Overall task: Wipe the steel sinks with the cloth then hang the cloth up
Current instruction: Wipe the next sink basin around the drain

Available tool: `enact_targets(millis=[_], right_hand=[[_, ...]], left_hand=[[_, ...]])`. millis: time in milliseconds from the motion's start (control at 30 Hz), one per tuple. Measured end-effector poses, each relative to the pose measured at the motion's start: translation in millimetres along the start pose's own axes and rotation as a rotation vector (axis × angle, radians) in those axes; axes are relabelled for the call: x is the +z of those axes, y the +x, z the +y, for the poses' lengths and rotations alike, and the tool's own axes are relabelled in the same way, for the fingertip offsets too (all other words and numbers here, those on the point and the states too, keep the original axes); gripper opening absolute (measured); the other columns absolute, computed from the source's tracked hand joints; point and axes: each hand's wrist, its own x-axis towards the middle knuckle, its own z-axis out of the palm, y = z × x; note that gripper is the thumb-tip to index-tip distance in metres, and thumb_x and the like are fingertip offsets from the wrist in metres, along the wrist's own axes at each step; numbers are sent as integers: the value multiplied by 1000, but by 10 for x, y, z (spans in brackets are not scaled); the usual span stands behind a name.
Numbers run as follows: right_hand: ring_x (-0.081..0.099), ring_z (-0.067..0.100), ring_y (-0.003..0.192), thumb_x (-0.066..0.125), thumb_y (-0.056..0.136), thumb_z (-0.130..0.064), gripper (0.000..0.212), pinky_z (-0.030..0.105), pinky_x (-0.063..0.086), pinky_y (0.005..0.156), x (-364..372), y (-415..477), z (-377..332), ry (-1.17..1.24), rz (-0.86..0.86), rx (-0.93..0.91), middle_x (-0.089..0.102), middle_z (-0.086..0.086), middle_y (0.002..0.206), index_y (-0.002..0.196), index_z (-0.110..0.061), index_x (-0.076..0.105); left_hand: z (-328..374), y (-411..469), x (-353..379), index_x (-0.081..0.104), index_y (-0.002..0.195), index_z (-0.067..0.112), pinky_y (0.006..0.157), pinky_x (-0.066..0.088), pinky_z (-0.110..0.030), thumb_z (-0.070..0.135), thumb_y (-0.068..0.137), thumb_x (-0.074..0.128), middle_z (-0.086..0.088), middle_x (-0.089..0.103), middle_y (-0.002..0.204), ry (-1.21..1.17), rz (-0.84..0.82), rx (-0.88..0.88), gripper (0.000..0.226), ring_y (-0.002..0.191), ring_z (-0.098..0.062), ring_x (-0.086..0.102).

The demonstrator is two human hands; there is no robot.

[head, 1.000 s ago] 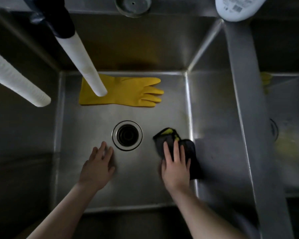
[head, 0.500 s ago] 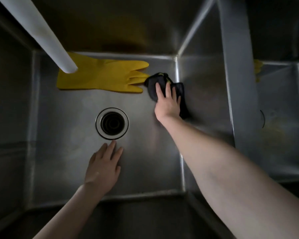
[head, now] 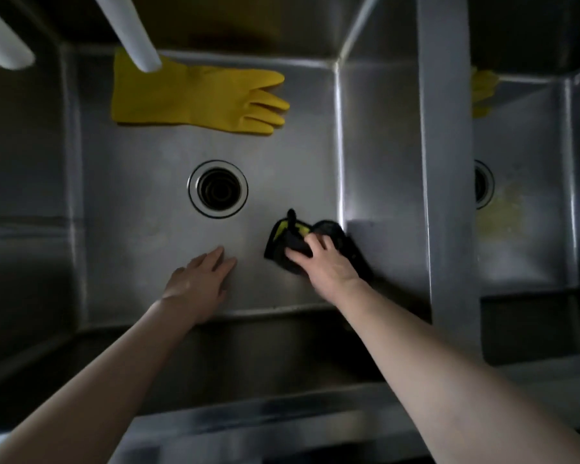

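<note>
A dark cloth [head: 283, 241] with a yellow-green inner patch lies bunched on the floor of the left steel sink [head: 148, 212], near its front right corner. My right hand [head: 325, 262] presses down on it, fingers curled over the fabric. My left hand [head: 200, 283] rests flat and open on the sink floor, below and left of the round drain [head: 217, 188]. A second steel sink [head: 523, 229] lies to the right, past a steel divider [head: 446, 162].
A yellow rubber glove [head: 198, 98] lies flat at the back of the left sink. Two white spouts [head: 131, 31] hang over the back left. Another yellow object [head: 481, 92] sits at the back of the right sink, whose floor shows a yellowish stain.
My right hand has dragged the cloth from the back right corner beside the glove toward the front right of the sink. My left hand has stayed flat near the drain.
</note>
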Motion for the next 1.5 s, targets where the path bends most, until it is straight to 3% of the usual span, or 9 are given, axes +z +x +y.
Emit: enact_targets(millis=[167, 333, 433, 567, 633, 733, 1100, 1367, 1500], right_hand=[[25, 36, 130, 47, 91, -1, 68, 42, 34, 107, 205, -281, -103, -134, -264, -219, 19, 7, 149, 146, -36, 28], [38, 33, 113, 38, 95, -3, 63, 36, 39, 98, 204, -224, -121, -270, -288, -419, 28, 5, 144, 149, -31, 23], [37, 32, 115, 33, 98, -4, 58, 37, 42, 94, 163, -142, -275, -257, -275, -481, 29, 4, 146, 148, -33, 26], [33, 38, 127, 31, 102, -21, 45, 42, 32, 105, 231, 104, -817, -248, -223, -598, 28, 6, 150, 145, -33, 34], [26, 37, 135, 33, 102, -32, 42, 42, 27, 107, 263, 206, -1100, -176, -231, -592, 26, 4, 152, 143, -33, 38], [25, 36, 133, 33, 102, -30, 42, 38, 30, 104, 255, 208, -1190, -172, -222, -608, 26, 4, 152, 144, -37, 35], [34, 37, 124, 33, 97, -7, 65, 40, 37, 102, 144, -352, -83, -254, -384, -283, 17, 6, 153, 148, -43, 17], [50, 34, 116, 37, 98, -18, 46, 33, 36, 98, 152, -189, -350, -31, -378, -324, 45, 2, 133, 140, -38, 40], [47, 32, 123, 39, 100, -17, 45, 37, 35, 102, 125, -131, -677, 45, -360, -423, 41, 0, 139, 139, -40, 43]], left_hand=[[-94, -184, 28, 7, 149, 39, 109, 34, -41, 43, 91, 46, 7, 7, 159, -9, -144, 32, 69, 139, -24, 28], [-288, -269, -39, 4, 148, 40, 106, 36, -39, 42, 92, 44, 9, 9, 159, 63, -136, 32, 69, 140, -22, 25], [-411, -292, 32, 4, 148, 41, 105, 38, -42, 37, 92, 45, 9, 11, 158, 47, -152, 21, 69, 137, -22, 29], [-489, -320, 21, 4, 149, 38, 107, 36, -43, 35, 93, 45, 7, 14, 158, 11, -158, -24, 69, 138, -24, 29], [-476, -334, -2, 6, 149, 37, 106, 36, -42, 33, 93, 45, 7, 14, 158, 6, -147, -40, 68, 137, -24, 30], [-417, -355, -41, 6, 149, 38, 106, 36, -43, 31, 94, 43, 8, 13, 158, -8, -143, -44, 67, 135, -25, 31], [-40, -440, -179, 6, 149, 40, 104, 37, -39, 32, 94, 42, 9, 17, 156, -13, -77, 42, 66, 135, -22, 33], [-4, -734, -269, 4, 148, 43, 107, 35, -43, 34, 95, 41, 8, 21, 155, -55, -17, 50, 65, 135, -22, 32], [-83, -848, -279, 5, 147, 45, 108, 34, -43, 36, 97, 38, 8, 23, 155, -78, -17, 18, 61, 136, -22, 31]])
